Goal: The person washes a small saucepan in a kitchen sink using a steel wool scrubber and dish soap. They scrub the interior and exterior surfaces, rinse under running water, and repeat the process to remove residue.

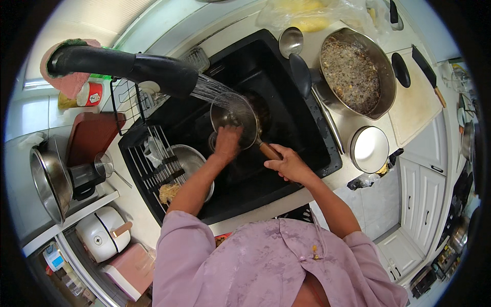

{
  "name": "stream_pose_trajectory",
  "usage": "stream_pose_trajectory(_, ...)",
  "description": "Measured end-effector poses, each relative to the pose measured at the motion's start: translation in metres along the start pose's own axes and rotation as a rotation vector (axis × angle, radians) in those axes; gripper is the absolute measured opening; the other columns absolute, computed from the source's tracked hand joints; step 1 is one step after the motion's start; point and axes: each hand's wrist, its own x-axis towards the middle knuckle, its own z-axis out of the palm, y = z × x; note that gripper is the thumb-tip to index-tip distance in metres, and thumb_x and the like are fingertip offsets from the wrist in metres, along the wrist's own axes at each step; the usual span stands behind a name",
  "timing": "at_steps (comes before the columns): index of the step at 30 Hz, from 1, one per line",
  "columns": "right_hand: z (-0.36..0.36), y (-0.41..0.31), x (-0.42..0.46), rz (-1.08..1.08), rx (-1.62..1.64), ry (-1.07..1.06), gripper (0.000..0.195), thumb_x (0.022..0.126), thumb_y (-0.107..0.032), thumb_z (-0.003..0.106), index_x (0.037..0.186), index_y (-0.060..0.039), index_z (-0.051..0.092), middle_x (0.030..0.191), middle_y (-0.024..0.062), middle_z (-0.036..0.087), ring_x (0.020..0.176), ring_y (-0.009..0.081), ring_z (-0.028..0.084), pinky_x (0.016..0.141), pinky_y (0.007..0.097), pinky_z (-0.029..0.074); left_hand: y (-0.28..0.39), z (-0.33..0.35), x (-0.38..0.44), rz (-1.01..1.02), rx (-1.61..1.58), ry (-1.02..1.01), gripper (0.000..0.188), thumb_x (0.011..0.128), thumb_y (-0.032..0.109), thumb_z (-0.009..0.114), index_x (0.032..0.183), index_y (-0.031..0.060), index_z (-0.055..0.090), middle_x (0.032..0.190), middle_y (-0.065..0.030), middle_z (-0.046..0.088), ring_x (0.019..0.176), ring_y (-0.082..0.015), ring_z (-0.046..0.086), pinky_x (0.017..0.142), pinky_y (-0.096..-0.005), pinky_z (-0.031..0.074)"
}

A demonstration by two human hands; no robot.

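Observation:
My right hand [290, 164] grips the brown wooden handle [269, 150] of a round vessel [249, 119], a small pan or a strainer, held over the black sink [295, 126]. Inside its rim is my left hand [229, 142], fingers bent down and blurred; whether they hold something is hidden. Water streams from the black faucet head [168, 75] into the vessel. Left of my left forearm, a metal bowl [190, 159] sits in the sink, partly beneath a roll-up drying rack [163, 159].
Right of the sink stand a metal pot [351, 73] of dark, frothy liquid and stacked white bowls [369, 149]. A ladle [291, 40] and black spoon [300, 75] lie at the sink's rim. A cutting board [416, 99] holds a knife [424, 67]. A white rice cooker [103, 234] is lower left.

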Motion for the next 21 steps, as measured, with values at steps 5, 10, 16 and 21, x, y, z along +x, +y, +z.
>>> stream_pose_trajectory(5,-0.002,-0.007,-0.002,0.007,-0.037,0.008,0.068,0.088,-0.019,0.075,0.149,-0.0108,0.047,0.074,0.0023,0.055,0.054,0.0097,0.049,0.045,0.0268,0.042,0.059,-0.043,0.019,-0.486,-1.411,0.115,0.057,0.09,0.014,0.067,0.141,-0.0055,0.051,0.124,-0.0156,0.067,0.11,-0.0279,0.064,0.093,-0.0399,0.049)
stream_pose_trajectory(10,-0.004,-0.002,0.001,0.013,-0.041,-0.01,0.072,0.088,-0.019,0.075,0.152,-0.0125,0.044,0.075,0.0019,0.054,0.054,0.0097,0.049,0.046,0.0267,0.043,0.033,-0.006,0.012,-0.143,-1.022,0.083,0.05,0.084,0.002,0.064,0.134,0.0022,0.062,0.122,-0.0146,0.068,0.114,-0.0266,0.062,0.096,-0.0395,0.048)
stream_pose_trajectory(16,-0.004,0.002,0.007,0.055,-0.012,-0.106,0.074,0.088,-0.02,0.074,0.154,-0.0137,0.041,0.072,0.003,0.056,0.052,0.0113,0.05,0.045,0.0291,0.043,-0.04,-0.062,0.012,0.282,0.572,-0.158,0.029,0.081,0.012,0.065,0.11,0.0094,0.069,0.118,-0.0089,0.062,0.124,-0.0283,0.052,0.098,-0.0382,0.044)
stream_pose_trajectory(21,-0.003,-0.003,0.005,0.053,0.019,-0.123,0.072,0.088,-0.02,0.075,0.152,-0.0106,0.043,0.071,0.001,0.054,0.053,0.0098,0.049,0.045,0.027,0.042,-0.057,-0.061,0.052,0.623,0.689,0.184,0.024,0.086,0.016,0.057,0.107,0.0091,0.068,0.113,-0.0068,0.061,0.113,-0.0254,0.055,0.094,-0.037,0.046)
